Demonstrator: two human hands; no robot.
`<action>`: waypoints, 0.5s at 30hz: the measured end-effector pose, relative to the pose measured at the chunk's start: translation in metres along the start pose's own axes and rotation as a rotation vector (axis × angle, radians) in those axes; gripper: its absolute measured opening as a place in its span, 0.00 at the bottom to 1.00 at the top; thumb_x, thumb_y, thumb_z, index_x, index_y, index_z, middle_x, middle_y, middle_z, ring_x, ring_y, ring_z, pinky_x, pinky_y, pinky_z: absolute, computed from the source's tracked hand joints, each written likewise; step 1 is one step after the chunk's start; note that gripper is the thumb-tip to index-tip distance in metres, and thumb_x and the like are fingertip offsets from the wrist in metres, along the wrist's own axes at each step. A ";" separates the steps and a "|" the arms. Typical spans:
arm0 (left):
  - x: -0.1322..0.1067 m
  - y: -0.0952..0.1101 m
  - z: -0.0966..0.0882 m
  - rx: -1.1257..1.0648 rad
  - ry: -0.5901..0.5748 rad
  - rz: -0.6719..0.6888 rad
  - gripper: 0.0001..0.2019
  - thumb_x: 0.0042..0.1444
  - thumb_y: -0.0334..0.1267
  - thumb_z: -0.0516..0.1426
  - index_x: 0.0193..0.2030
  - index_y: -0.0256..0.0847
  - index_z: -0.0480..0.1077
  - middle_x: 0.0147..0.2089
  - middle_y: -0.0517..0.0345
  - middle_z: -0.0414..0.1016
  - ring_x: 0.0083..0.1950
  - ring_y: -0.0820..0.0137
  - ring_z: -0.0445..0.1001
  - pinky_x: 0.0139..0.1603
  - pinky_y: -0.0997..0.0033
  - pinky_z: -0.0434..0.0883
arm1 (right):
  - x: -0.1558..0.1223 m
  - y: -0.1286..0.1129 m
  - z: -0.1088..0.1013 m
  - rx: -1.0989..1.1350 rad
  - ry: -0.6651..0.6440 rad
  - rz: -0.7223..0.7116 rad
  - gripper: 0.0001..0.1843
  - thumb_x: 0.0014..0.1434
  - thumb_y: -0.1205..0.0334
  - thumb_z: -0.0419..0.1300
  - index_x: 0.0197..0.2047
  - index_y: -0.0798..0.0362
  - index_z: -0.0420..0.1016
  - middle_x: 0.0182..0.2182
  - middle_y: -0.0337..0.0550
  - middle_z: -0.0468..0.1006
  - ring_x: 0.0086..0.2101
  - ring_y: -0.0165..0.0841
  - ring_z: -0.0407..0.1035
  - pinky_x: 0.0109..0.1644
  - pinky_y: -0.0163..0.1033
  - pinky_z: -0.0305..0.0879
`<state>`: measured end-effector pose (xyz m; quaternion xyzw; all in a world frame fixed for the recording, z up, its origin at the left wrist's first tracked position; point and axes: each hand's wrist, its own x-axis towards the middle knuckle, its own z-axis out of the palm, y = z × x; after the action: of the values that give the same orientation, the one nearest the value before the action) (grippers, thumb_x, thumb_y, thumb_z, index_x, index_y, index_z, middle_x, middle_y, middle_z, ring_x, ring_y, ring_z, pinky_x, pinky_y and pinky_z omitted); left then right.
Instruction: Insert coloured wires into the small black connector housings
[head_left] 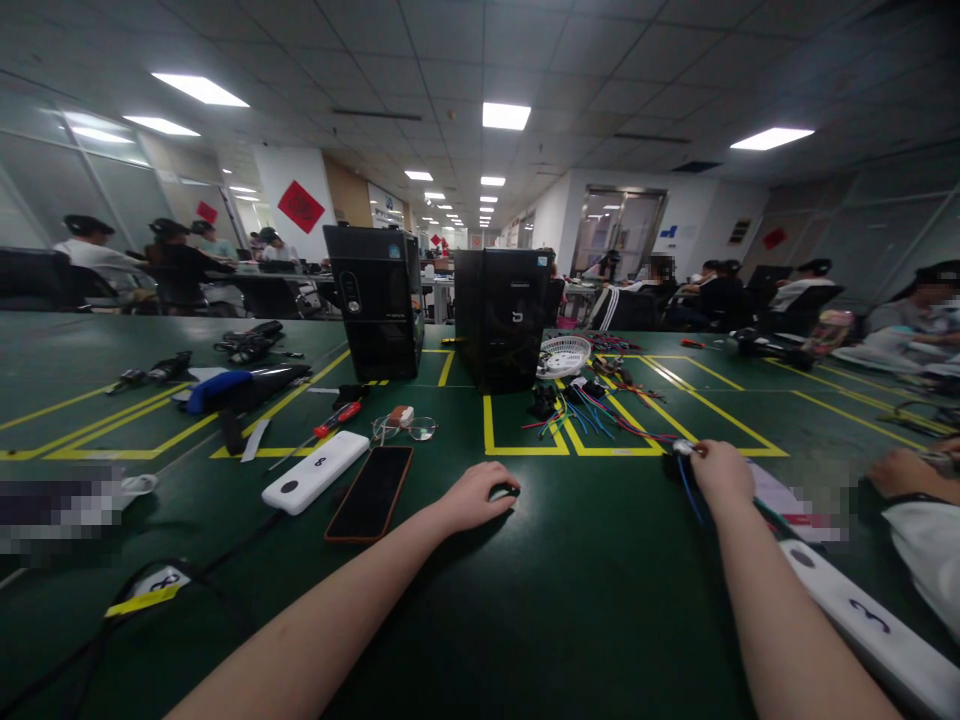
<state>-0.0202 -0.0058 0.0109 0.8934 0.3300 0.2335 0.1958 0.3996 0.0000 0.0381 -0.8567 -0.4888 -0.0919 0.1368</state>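
Note:
My left hand [477, 494] rests low over the green table, its fingers closed on a small dark rounded object [504, 491] with a pale patch on top. What kind of object it is I cannot make out. Farther right, my right hand [721, 476] pinches the whitish end of a wire bundle [682, 449]. Blue and dark strands hang below those fingers, and red wires run off to the left. Loose coloured wires [589, 410] with a black connector lie beyond, between the two hands. A phone [371, 495] in an orange-brown case lies left of my left hand.
Two black computer towers [379, 300] stand ahead, near a white basket [564, 356]. On the left are a white power strip [315, 473], glasses [405, 428] and a red-handled screwdriver [337, 419]. Another strip [862, 610] lies beside my right forearm; a co-worker's hand [904, 472] is at far right.

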 end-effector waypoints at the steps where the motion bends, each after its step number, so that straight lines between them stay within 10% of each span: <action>1: 0.000 0.000 0.000 0.002 -0.001 -0.001 0.11 0.55 0.40 0.55 0.44 0.43 0.70 0.45 0.55 0.70 0.48 0.66 0.68 0.51 0.66 0.63 | 0.001 0.000 0.001 0.003 0.007 0.011 0.20 0.55 0.62 0.47 0.45 0.58 0.75 0.43 0.57 0.73 0.40 0.43 0.69 0.36 0.40 0.62; 15: 0.000 0.003 -0.002 -0.015 -0.013 -0.006 0.11 0.56 0.41 0.54 0.45 0.43 0.70 0.45 0.55 0.70 0.48 0.66 0.67 0.52 0.65 0.63 | 0.008 0.000 0.011 0.034 -0.062 -0.071 0.17 0.55 0.62 0.51 0.43 0.56 0.77 0.37 0.51 0.78 0.36 0.39 0.71 0.35 0.37 0.62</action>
<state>-0.0202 -0.0076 0.0141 0.8924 0.3300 0.2295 0.2051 0.4041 0.0094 0.0303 -0.8387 -0.5244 -0.0618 0.1328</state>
